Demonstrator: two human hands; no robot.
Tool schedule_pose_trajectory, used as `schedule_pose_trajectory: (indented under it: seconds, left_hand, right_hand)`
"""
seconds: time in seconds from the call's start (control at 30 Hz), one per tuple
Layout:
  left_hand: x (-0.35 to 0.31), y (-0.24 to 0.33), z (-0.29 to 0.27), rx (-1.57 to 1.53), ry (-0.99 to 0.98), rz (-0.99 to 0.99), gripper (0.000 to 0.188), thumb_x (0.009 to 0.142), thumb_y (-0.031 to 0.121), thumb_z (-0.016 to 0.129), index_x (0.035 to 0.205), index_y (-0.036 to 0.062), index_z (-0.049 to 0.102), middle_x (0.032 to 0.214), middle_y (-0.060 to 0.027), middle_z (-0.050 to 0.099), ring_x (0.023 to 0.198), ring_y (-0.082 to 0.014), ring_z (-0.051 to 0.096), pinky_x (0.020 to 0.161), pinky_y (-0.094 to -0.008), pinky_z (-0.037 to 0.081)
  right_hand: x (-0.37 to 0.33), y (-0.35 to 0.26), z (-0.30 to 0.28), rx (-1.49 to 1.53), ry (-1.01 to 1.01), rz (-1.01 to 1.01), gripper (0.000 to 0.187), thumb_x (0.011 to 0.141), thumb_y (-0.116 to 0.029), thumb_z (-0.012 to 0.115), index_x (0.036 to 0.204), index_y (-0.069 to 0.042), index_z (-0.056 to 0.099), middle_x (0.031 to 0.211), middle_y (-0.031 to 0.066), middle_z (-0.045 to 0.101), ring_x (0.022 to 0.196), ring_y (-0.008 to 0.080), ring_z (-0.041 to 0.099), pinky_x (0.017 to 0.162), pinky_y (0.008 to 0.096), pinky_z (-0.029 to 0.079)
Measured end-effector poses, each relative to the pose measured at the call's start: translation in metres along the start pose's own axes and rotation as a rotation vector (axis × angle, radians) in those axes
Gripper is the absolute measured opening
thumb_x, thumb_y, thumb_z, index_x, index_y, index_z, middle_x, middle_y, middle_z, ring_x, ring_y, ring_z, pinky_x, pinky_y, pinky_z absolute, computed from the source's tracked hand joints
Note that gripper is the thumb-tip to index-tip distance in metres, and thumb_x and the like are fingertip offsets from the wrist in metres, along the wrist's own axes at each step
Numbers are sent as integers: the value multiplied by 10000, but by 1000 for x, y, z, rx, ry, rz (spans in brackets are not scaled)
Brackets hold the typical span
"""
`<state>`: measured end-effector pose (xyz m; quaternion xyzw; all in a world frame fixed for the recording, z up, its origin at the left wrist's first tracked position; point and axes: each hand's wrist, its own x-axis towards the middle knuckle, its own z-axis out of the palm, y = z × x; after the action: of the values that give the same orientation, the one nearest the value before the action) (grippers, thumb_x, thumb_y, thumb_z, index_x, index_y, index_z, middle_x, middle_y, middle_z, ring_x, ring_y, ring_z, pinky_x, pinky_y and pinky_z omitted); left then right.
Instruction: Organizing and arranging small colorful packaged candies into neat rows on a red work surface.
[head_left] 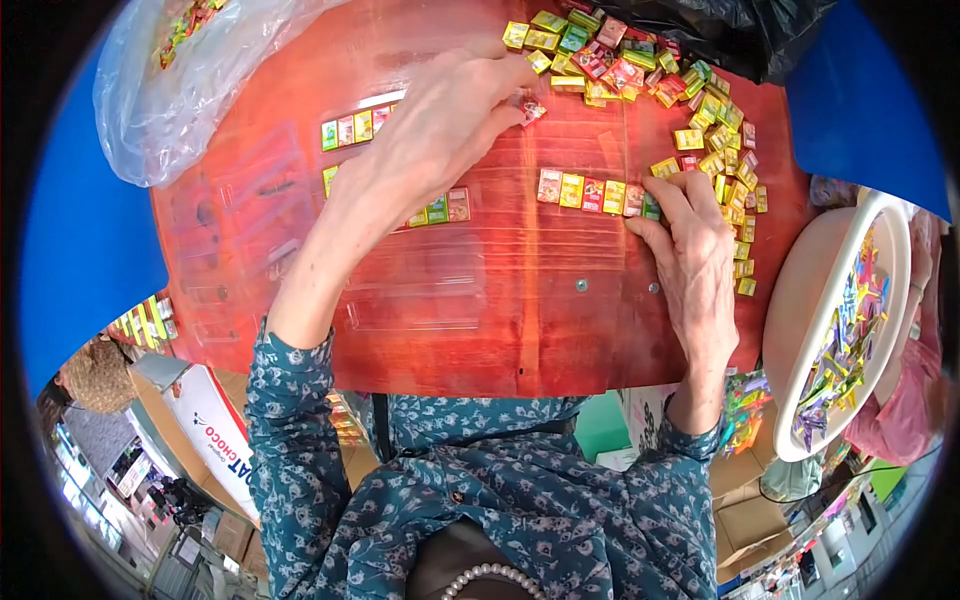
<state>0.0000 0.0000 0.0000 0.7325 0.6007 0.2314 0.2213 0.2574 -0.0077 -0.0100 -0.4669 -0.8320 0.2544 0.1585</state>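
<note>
The red wooden surface (480, 320) carries a clear plastic tray (400, 300) with shallow row channels. A clear plastic bag (170, 90) with a few sweets in it lies at the upper left, a black bag (740, 30) at the upper right, and a white bowl (880, 300) of wrapped sweets stands off the right edge.

A loose pile of small wrapped cubes (640, 70) spreads across the upper right of the surface and trails down its right side. A row of cubes (590, 192) is already laid flat, side by side, in the middle channel. Shorter rows sit at the left, partly hidden under the left forearm.

Procedure, as judged: feed one cube at a time, face up, and butt it squarely against the last cube so the row stays straight and gapless. Steady the row end while placing, so neighbours do not tip.

Left hand (440, 130): reaches across toward the pile. Its fingers (505, 105) are curled nearly closed, pinching a single red-and-white cube (531, 108) at the tips.

Right hand (695, 250): rests on the surface at the right end of the row. Its fingers (665, 195) are bent and close together, the tips pressing on the end cubes; it grips nothing.
</note>
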Motion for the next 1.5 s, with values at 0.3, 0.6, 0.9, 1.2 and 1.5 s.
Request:
schedule_pose_trajectory:
  seconds: [0.3,0.6,0.9,1.2,1.5]
  left_hand:
    - [-12,-17,9,-17,186,90,213,876,39,644,1070,-48,646,1009,-184,648,874,-332,666,742,-394,513]
    - [-64,3,-32,185,294,-245,117,860,54,656,944,-26,666,855,-189,594,780,-392,605,698,-441,460]
    - [-30,-5,-23,121,146,-1,96,872,20,624,936,-37,668,879,-190,609,854,-392,607,752,-464,467]
    - [22,-12,0,161,187,157,131,860,56,663,966,-20,674,924,-154,643,866,-344,632,710,-421,492]
    - [57,-6,22,341,96,162,161,777,33,665,937,16,671,930,-213,601,922,-391,586,800,-469,488]
  right_hand:
    - [0,-1,4,26,63,-31,369,735,66,740,1086,33,632,982,184,567,849,388,613,698,448,510]
    - [-1,-2,3,41,65,4,358,742,78,734,1083,32,636,990,180,573,844,379,623,693,435,511]
    - [0,-1,5,52,68,-6,359,749,83,724,1093,32,637,993,179,567,824,371,616,691,427,505]
    - [-2,-1,2,59,58,14,370,750,57,739,1104,24,638,1000,177,571,866,372,615,718,429,510]
    - [1,-3,6,79,63,17,367,753,73,728,1104,24,633,1007,173,567,847,380,617,693,438,511]
